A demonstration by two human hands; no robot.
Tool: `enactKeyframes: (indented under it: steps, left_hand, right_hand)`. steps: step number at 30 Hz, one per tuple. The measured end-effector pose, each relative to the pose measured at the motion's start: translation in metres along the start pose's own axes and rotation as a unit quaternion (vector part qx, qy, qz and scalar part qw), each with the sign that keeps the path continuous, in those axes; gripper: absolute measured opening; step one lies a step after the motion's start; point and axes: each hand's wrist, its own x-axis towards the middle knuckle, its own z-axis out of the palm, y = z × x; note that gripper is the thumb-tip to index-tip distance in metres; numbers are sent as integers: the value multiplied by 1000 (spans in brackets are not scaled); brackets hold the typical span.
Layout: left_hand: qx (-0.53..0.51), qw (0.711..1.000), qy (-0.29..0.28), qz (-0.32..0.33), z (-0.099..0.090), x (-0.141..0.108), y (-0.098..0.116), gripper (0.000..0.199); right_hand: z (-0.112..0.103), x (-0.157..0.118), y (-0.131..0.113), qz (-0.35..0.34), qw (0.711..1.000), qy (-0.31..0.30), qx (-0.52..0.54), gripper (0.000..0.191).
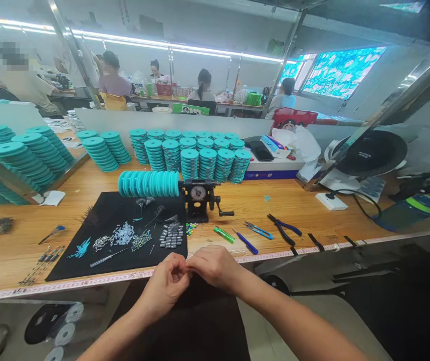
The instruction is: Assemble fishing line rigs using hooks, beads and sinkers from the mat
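Observation:
My left hand [169, 283] and my right hand [215, 265] meet at the front edge of the bench, fingertips pinched together. Whatever lies between them is too small to make out. Just beyond them is a black mat [87, 255] bearing grey metal weights [172, 234], whitish beads [123, 233], small metal fittings [141, 240], light-blue sleeves [81, 248] and a thin screwdriver-like tool [108, 257]. Behind the mat stands a black hand-crank winder [198, 200] with a row of turquoise spools [149, 184] on its shaft.
Stacked turquoise spools [190, 165] line the back of the bench. To the right lie a green tube [224, 234], a blue screwdriver [245, 241], snips [259, 230] and pliers [284, 229]. A measuring tape [125, 276] runs along the front edge. Several people sit farther back.

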Motion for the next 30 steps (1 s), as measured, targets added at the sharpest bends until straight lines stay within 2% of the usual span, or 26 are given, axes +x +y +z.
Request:
enactKeyframes:
  steps: [6, 11, 16, 21, 24, 28, 30]
  left_hand:
    - [72, 993, 60, 73, 2, -7, 3, 15]
    - [96, 986, 86, 107, 4, -7, -1, 17]
    - [89, 986, 91, 112, 6, -8, -1, 18]
    - [68, 991, 42, 105, 5, -5, -2, 18]
    - [70, 993, 35, 86, 6, -4, -5, 14]
    - [70, 994, 48, 69, 11, -5, -5, 16]
    - [65, 994, 56, 62, 13, -6, -2, 17]
  right_hand:
    - [-15, 28, 0, 67, 997, -23, 33, 9]
    - [-30, 40, 0, 100, 989, -73, 82, 7]
    - [-26, 46, 4, 147, 979, -107, 95, 8]
    - [-23, 54, 7, 201, 964, -149, 88, 10]
    - [-22, 59, 11, 214, 957, -173, 89, 8]
    - [-24, 65, 11, 218, 959, -166, 76, 8]
    - [-30, 66, 3, 224, 964, -131, 55, 8]
